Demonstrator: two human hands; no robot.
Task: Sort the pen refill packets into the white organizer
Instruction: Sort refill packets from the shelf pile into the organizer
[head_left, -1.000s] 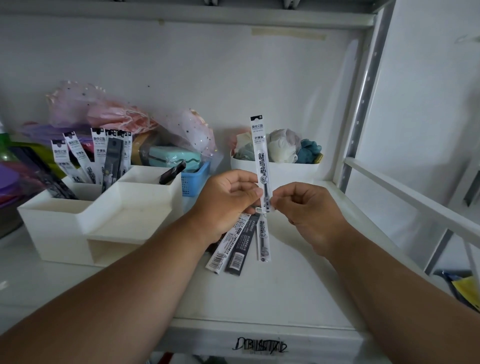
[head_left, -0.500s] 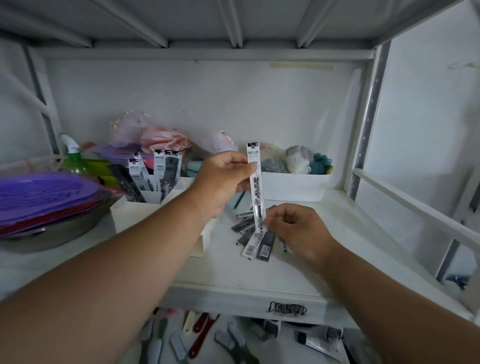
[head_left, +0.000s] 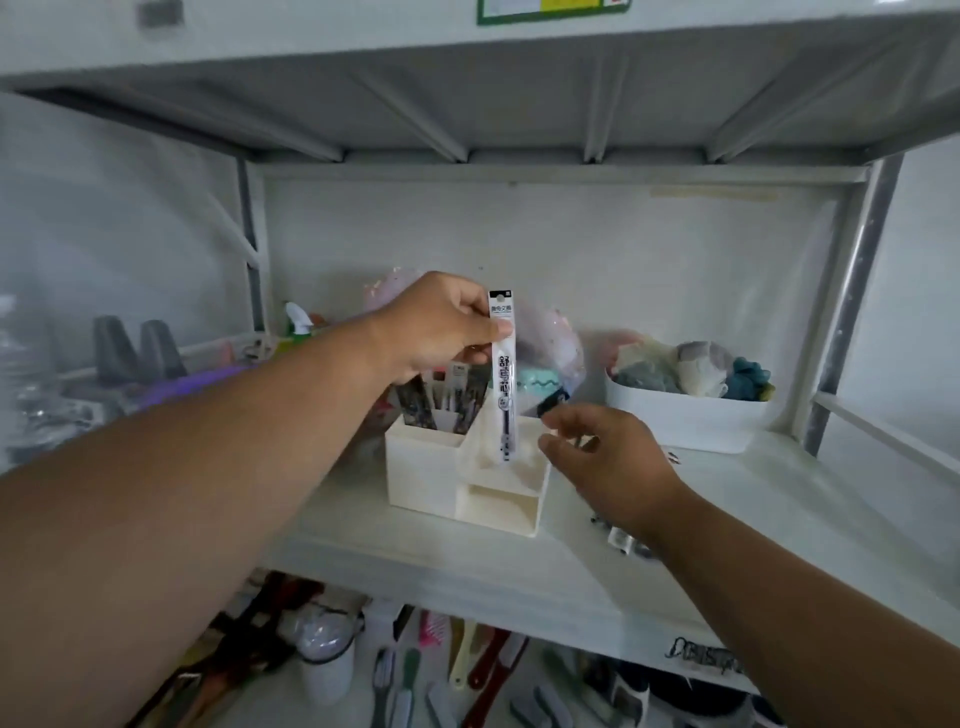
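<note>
My left hand (head_left: 441, 325) pinches the top of a white pen refill packet (head_left: 504, 379), which hangs upright above the white organizer (head_left: 447, 478) on the shelf. Several refill packets (head_left: 441, 405) stand in the organizer's rear left compartment. Just right of the organizer, my right hand (head_left: 608, 457) hovers with loosely curled fingers and holds nothing. A few loose packets (head_left: 623, 540) lie on the shelf, mostly hidden under my right wrist.
A white tub (head_left: 685, 421) of soft items stands at the back right. Plastic bags (head_left: 545, 348) and a spray bottle (head_left: 298, 322) sit behind the organizer. The lower shelf (head_left: 415, 675) holds tools and a cup. A metal upright (head_left: 852, 306) borders the right side.
My left hand has carried the packet left and up, over the organizer. My right hand has let go of the packet and drifted beside the organizer. The view has pulled back and tilted up.
</note>
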